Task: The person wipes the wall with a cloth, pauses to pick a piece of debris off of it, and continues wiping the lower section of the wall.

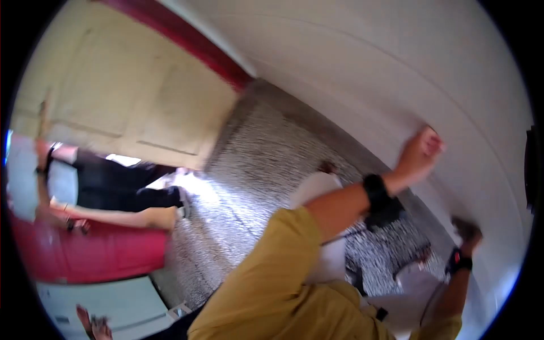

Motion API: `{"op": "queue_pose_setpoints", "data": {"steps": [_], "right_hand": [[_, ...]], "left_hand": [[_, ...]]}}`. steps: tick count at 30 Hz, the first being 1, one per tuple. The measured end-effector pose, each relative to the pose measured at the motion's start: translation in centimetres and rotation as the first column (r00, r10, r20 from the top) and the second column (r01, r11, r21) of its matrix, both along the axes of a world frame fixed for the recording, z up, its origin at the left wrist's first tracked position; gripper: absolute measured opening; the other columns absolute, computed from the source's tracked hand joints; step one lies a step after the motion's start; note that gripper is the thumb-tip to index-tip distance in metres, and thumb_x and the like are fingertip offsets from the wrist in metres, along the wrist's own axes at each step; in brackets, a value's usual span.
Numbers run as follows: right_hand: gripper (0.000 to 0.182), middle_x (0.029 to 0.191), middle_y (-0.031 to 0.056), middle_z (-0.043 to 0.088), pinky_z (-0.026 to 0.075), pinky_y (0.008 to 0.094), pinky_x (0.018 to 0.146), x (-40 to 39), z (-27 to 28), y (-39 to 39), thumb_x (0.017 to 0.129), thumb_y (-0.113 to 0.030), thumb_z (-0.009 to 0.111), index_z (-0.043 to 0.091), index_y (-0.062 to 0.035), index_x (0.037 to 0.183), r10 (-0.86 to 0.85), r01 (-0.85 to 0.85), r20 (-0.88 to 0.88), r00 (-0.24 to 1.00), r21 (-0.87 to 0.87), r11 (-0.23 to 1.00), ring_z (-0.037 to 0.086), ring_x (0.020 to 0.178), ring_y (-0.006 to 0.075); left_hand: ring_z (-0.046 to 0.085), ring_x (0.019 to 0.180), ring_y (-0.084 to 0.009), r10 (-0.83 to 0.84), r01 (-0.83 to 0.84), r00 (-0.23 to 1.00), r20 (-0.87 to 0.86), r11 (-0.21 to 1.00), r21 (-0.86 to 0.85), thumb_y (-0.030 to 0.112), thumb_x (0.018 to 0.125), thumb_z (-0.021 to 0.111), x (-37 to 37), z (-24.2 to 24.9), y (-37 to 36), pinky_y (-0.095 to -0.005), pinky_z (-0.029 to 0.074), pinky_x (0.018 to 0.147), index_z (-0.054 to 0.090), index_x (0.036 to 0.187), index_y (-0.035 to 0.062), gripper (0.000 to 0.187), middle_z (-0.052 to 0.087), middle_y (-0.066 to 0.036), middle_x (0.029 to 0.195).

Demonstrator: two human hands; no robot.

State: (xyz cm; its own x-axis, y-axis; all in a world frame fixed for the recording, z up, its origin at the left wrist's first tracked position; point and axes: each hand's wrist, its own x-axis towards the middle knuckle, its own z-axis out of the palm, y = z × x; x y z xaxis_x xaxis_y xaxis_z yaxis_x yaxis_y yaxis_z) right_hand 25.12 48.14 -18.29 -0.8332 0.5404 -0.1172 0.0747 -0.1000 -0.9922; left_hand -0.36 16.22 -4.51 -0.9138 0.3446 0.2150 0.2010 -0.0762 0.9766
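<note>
My left hand (422, 152) reaches out from a mustard sleeve in front of the pale wall (385, 68). Its fingers are curled into a fist, and no object shows in it. A black watch (376, 194) circles that wrist. Lower on the right, my right hand (471, 237) is close to the wall, dark and smeared, so its fingers cannot be made out. The right wrist wears a dark band (459, 260) with a small red spot. Whether either hand touches the wall cannot be told.
The view is tilted sideways. Speckled floor (260, 141) runs between the wall and a cream door (130, 73) with a red frame (187, 42). A person in dark trousers (119, 178) stands at the left, near a red panel (113, 252). Another hand (96, 326) appears at lower left.
</note>
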Motion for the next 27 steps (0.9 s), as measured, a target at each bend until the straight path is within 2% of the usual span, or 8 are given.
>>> {"op": "queue_pose_setpoints", "data": {"steps": [7, 10, 11, 12, 18, 20, 22, 27], "right_hand": [[0.023, 0.105, 0.0127, 0.063, 0.052, 0.0382, 0.084, -6.4, 1.0, -7.5, 0.088, -0.012, 0.062, 0.056, -0.0029, 0.109, 0.010, -0.186, 0.246, 0.969, 0.707, 0.682, 0.063, 0.097, 0.0257], [0.023, 0.097, 0.0123, 0.065, 0.053, 0.0382, 0.078, -11.6, 0.7, -13.3, 0.082, -0.004, 0.067, 0.059, -0.0037, 0.104, -0.125, 0.126, -0.026, 0.992, 0.039, 0.991, 0.063, 0.093, 0.0258], [0.024, 0.094, 0.0122, 0.066, 0.053, 0.0382, 0.076, -12.3, 1.7, -14.4, 0.080, -0.001, 0.068, 0.060, -0.0040, 0.102, -0.258, 0.232, -0.068, 0.964, -0.261, 0.937, 0.063, 0.091, 0.0258], [0.020, 0.094, 0.0112, 0.066, 0.053, 0.0386, 0.075, -12.8, 5.1, -15.5, 0.081, -0.001, 0.067, 0.062, -0.0033, 0.099, -0.402, 0.391, 0.143, 0.904, -0.654, 0.647, 0.063, 0.091, 0.0252], [0.015, 0.097, 0.0091, 0.065, 0.053, 0.0367, 0.078, -6.7, 8.0, -10.0, 0.080, 0.000, 0.065, 0.063, -0.0013, 0.095, -0.336, 0.264, -0.005, 0.942, -0.609, 0.748, 0.062, 0.089, 0.0213], [0.015, 0.095, 0.0087, 0.065, 0.053, 0.0351, 0.077, -3.2, 7.3, -6.7, 0.079, 0.000, 0.065, 0.063, -0.0023, 0.094, -0.305, 0.295, -0.034, 0.952, -0.178, 0.939, 0.062, 0.089, 0.0201], [0.016, 0.094, 0.0072, 0.065, 0.054, 0.0352, 0.075, -0.7, 9.5, -4.7, 0.078, 0.001, 0.065, 0.063, -0.0040, 0.093, -0.489, 0.427, -0.031, 0.872, -0.441, 0.789, 0.062, 0.087, 0.0193], [0.018, 0.092, 0.0036, 0.065, 0.053, 0.0351, 0.069, 1.9, 11.3, -1.2, 0.078, 0.000, 0.065, 0.061, -0.0074, 0.093, -0.824, 0.808, -0.036, 0.566, -0.176, 0.562, 0.061, 0.079, 0.0168]], "left_hand": [[0.061, 0.093, -0.0161, -0.065, 0.056, 0.997, -0.037, 0.977, -0.205, 0.022, 0.092, 0.060, -0.8, 0.6, -2.8, -0.0287, 0.049, 0.080, 0.060, 0.112, 0.0067, 0.025, 0.065, -0.007, 0.102], [0.060, 0.096, -0.0150, -0.063, 0.071, 0.997, 0.047, 0.976, -0.204, 0.022, 0.093, 0.059, -0.2, 0.3, -2.8, -0.0277, 0.047, 0.083, 0.058, 0.116, 0.0076, 0.027, 0.062, -0.004, 0.107], [0.061, 0.094, -0.0146, -0.067, 0.079, 0.995, 0.069, 0.979, -0.189, 0.022, 0.093, 0.060, -0.2, 0.1, -2.1, -0.0272, 0.047, 0.080, 0.058, 0.115, 0.0071, 0.027, 0.062, -0.005, 0.107], [0.061, 0.092, -0.0141, -0.066, 0.080, 0.994, 0.087, 0.981, -0.175, 0.023, 0.093, 0.060, -0.1, -0.1, -2.1, -0.0268, 0.047, 0.078, 0.059, 0.114, 0.0067, 0.027, 0.062, -0.005, 0.106], [0.061, 0.091, -0.0130, -0.101, 0.123, 0.988, 0.118, 0.972, -0.201, 0.025, 0.094, 0.059, 0.9, 1.2, -2.2, -0.0264, 0.047, 0.077, 0.057, 0.115, 0.0048, 0.029, 0.060, -0.005, 0.108], [0.061, 0.092, -0.0133, -0.110, 0.134, 0.986, 0.126, 0.970, -0.204, 0.026, 0.094, 0.059, 1.0, 1.0, -2.2, -0.0262, 0.047, 0.077, 0.057, 0.115, 0.0046, 0.030, 0.060, -0.005, 0.108], [0.061, 0.093, -0.0135, -0.117, 0.144, 0.984, 0.134, 0.967, -0.211, 0.026, 0.094, 0.059, 0.9, 0.5, -2.6, -0.0261, 0.047, 0.077, 0.057, 0.116, 0.0049, 0.031, 0.060, -0.005, 0.109], [0.059, 0.090, -0.0115, -0.146, 0.180, 0.979, 0.143, 0.948, -0.261, 0.027, 0.094, 0.059, 0.8, 0.0, -4.2, -0.0253, 0.046, 0.077, 0.058, 0.117, 0.0056, 0.031, 0.060, -0.004, 0.108]]}}
